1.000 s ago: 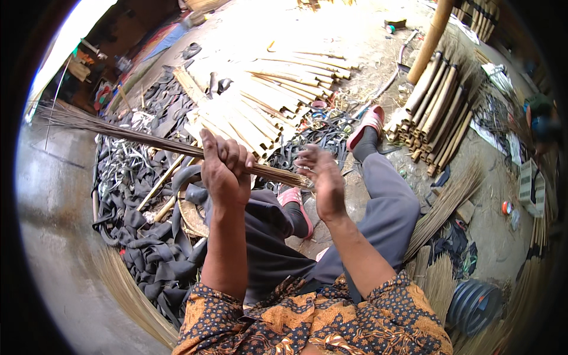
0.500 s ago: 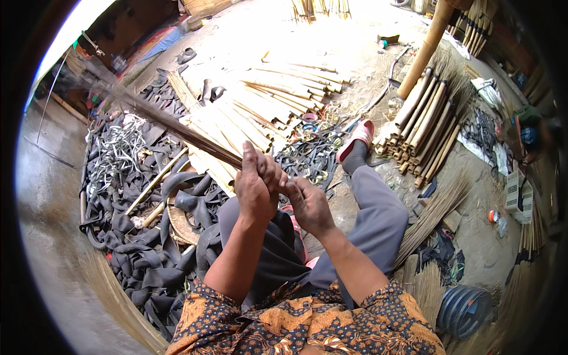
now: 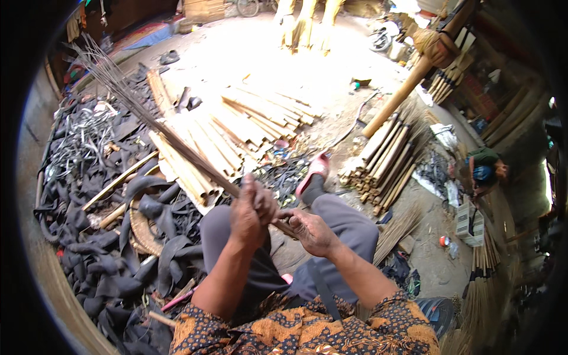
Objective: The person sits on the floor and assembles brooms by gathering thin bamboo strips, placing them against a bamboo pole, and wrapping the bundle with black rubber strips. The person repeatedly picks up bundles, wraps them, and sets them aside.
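A long bundle of thin brown broom sticks (image 3: 155,123) runs from my hands up to the far left, its loose tips fanning out near the top left. My left hand (image 3: 251,211) is closed around the bundle's thick end above my knees. My right hand (image 3: 310,231) sits just to its right, fingers curled on the same end of the bundle. I am seated, grey trousers and a red sandal (image 3: 312,172) stretched out in front.
Cut bamboo pieces (image 3: 236,130) lie spread ahead. A stack of bamboo poles (image 3: 384,157) lies at right with a thick pole (image 3: 408,83) leaning over it. Black rubber strips (image 3: 106,236) cover the ground at left. Another person (image 3: 485,168) crouches far right.
The stick bundle has swung from nearly level to pointing steeply up-left. Both hands came together on its thick end and dropped lower toward my lap.
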Demonstrator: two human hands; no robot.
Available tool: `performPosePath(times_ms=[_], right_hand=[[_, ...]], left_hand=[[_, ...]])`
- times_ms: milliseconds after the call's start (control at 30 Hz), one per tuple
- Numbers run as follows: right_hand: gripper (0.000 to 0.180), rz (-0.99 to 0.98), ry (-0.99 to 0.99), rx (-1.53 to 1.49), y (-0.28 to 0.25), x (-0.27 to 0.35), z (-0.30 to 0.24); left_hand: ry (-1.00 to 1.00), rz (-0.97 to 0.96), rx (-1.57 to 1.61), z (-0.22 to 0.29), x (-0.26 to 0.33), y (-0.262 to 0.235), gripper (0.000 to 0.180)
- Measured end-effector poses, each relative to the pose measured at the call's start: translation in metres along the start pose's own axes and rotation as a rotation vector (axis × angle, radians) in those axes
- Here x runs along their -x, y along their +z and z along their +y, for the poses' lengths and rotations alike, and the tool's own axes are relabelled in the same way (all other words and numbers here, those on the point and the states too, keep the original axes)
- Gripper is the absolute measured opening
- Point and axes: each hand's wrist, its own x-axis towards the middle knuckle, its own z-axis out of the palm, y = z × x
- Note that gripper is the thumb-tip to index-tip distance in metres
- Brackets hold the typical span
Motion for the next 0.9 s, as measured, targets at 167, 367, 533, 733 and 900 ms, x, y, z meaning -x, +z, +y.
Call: performPosePath(times_ms=[167, 367, 533, 733, 900], right_hand=[[0.051, -0.091, -0.049, 0.351, -0.084, -0.054, 0.001], [0.045, -0.064, 0.199, 0.313, -0.120, -0.153, 0.087], [0.042, -0.200, 0.376, 0.228, -0.109, -0.262, 0.236], [0.040, 0.028, 0.390, 0.229, -0.034, -0.360, 0.416], [0.046, -0.278, 0.519, 0.089, 0.047, -0.355, 0.454]], left_hand=[[0.158, 0.126, 0.025, 0.048, -0.014, -0.012, 0.053], [0.088, 0.302, -0.043, 0.037, -0.038, -0.039, 0.056], [-0.040, 0.310, 0.036, 0.023, -0.045, -0.047, 0.056], [-0.121, 0.674, -0.241, 0.013, -0.111, -0.066, 0.062], [-0.122, 0.821, -0.293, 0.012, -0.155, -0.092, 0.061]])
